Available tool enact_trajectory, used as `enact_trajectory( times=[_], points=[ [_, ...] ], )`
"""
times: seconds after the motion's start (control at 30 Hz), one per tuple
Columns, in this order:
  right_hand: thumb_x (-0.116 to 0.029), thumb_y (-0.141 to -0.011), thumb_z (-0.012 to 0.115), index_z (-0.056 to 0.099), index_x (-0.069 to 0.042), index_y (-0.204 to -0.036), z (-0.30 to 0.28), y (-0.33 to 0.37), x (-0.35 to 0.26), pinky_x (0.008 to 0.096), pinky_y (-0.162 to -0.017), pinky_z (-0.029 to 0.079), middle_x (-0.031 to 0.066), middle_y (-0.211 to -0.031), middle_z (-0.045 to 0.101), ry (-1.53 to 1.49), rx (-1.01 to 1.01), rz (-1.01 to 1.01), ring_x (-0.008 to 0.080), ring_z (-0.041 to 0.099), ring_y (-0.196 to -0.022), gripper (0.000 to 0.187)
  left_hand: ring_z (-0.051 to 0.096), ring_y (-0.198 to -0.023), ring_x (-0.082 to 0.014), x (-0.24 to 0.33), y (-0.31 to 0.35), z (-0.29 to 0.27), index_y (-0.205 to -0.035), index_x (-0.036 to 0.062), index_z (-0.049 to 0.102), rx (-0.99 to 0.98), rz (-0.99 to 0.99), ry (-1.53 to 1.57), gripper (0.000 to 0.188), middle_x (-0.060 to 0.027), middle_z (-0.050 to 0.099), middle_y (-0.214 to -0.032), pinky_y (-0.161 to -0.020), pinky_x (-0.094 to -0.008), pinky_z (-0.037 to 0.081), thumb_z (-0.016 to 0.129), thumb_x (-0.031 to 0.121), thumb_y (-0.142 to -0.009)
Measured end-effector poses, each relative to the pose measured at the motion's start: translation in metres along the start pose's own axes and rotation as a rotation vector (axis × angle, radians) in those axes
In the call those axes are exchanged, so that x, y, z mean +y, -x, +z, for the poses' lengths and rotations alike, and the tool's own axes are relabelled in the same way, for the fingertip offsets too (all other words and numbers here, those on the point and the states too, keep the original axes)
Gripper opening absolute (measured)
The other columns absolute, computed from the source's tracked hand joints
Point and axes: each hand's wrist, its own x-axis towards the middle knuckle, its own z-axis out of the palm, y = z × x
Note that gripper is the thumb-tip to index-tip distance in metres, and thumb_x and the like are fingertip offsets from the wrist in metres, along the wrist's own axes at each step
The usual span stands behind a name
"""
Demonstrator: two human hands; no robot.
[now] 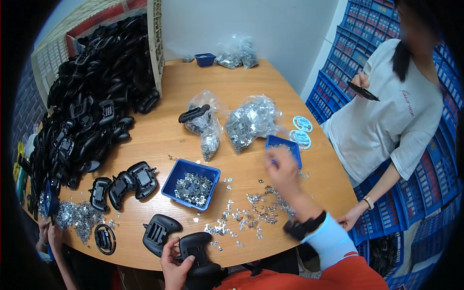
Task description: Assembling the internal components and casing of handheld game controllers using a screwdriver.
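Left hand (pixel 175 265): holding black shell (pixel 199 247), likely midway
Right hand (pixel 282 170): grip unclear
Shell pile (pixel 104 72): ten o'clock, seemingly remaining

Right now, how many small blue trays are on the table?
3 certain: the back tray at the far end, the middle tray left of centre, and the right tray, partly hidden behind the right hand. A dark blue object at far left may be another.
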Motion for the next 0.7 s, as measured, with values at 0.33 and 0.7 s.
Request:
enact_trajectory(
  times=[0.33, 0.7],
  points=[
    [-0.028, -0.08, 0.068, 0.066, 0.003, -0.079, 0.012, -0.158, 0.117, 0.0344, -0.066, 0.049, 0.0138, -0.073, 0.067, 0.117, -0.108, 0.387, 0.0236, 0.065, -0.068, 0.031, 0.06, -0.102, -0.0177, -0.007, -0.018, -0.011, -0.136, 0.0029, 0.042, -0.162, -0.002, 0.039, 0.065, -0.0095, 0.059, -0.113, -0.089, -0.0289, 0.049, 0.068, -0.007, -0.077],
    [-0.026, -0.081, 0.069, 0.069, -0.003, -0.075, 0.069, -0.203, 0.043, 0.029, -0.053, 0.04, 0.0025, -0.066, 0.063, -0.204, -0.523, 0.116, 0.0105, 0.053, -0.056, 0.024, 0.059, -0.103, -0.0181, -0.007, -0.021, -0.015, -0.135, 0.0012, 0.043, -0.171, -0.041, 0.006, 0.064, -0.0097, 0.059, -0.115, -0.089, -0.0289, 0.049, 0.069, -0.005, -0.077]
  ],
)
